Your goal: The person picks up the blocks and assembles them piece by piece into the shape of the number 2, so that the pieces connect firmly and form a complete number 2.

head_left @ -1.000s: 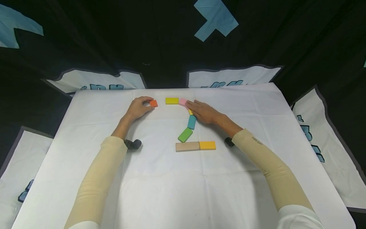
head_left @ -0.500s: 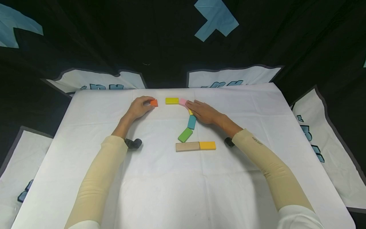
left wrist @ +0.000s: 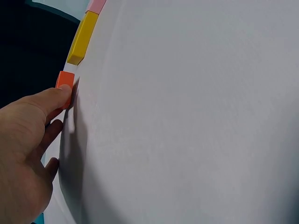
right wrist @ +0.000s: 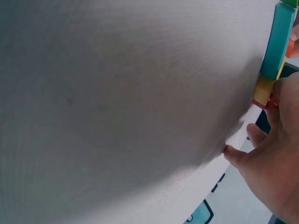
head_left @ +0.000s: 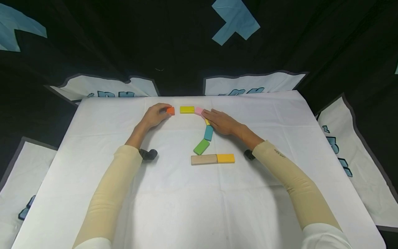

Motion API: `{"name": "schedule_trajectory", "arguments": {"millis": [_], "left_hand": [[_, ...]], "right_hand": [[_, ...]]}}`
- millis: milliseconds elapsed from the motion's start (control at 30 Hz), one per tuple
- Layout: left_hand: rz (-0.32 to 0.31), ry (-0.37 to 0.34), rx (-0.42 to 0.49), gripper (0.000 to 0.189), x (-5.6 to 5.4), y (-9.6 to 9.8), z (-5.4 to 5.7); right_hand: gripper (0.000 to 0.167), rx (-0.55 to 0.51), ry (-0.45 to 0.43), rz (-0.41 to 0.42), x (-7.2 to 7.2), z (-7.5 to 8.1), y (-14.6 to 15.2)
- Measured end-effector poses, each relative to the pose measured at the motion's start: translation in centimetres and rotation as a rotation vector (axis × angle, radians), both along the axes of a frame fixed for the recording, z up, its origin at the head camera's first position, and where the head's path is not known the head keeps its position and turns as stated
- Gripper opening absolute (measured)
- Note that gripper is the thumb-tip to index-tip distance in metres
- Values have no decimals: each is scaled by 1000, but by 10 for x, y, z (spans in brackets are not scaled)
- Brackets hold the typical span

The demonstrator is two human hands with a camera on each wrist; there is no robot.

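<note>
My left hand (head_left: 154,116) pinches a small orange block (head_left: 170,111) between thumb and fingers, a short gap left of a yellow block (head_left: 187,110). In the left wrist view the thumb presses the near side of that orange block (left wrist: 66,79). A pink block (head_left: 198,110) adjoins the yellow one. My right hand (head_left: 221,122) lies with extended fingers at the pink block, partly covering it and a small yellow block (head_left: 207,122). From there a curve runs down through a teal block (head_left: 208,132) to a green block (head_left: 201,147).
Below the curve, a tan block (head_left: 204,159) and an amber block (head_left: 226,158) form a straight row, end to end. A white cloth covers the table (head_left: 174,207). Dark printed curtains (head_left: 183,48) hang behind its far edge.
My left hand has slid slightly right with the orange block, narrowing the gap to the yellow block. The right hand and the other blocks have stayed in place.
</note>
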State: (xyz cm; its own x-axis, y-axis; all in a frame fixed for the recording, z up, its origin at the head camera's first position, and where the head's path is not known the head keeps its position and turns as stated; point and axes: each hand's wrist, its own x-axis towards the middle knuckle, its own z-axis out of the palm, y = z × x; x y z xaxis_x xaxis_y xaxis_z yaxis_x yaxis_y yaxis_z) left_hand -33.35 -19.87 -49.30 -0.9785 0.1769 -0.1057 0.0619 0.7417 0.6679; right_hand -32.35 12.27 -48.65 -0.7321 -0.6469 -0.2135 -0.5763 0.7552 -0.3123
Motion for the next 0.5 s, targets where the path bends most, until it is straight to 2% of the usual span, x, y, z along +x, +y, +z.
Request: {"name": "schedule_trajectory", "arguments": {"millis": [500], "left_hand": [[-18, 12, -18, 43, -6, 15, 1]], "right_hand": [[56, -9, -11, -5, 0, 1, 1]]}}
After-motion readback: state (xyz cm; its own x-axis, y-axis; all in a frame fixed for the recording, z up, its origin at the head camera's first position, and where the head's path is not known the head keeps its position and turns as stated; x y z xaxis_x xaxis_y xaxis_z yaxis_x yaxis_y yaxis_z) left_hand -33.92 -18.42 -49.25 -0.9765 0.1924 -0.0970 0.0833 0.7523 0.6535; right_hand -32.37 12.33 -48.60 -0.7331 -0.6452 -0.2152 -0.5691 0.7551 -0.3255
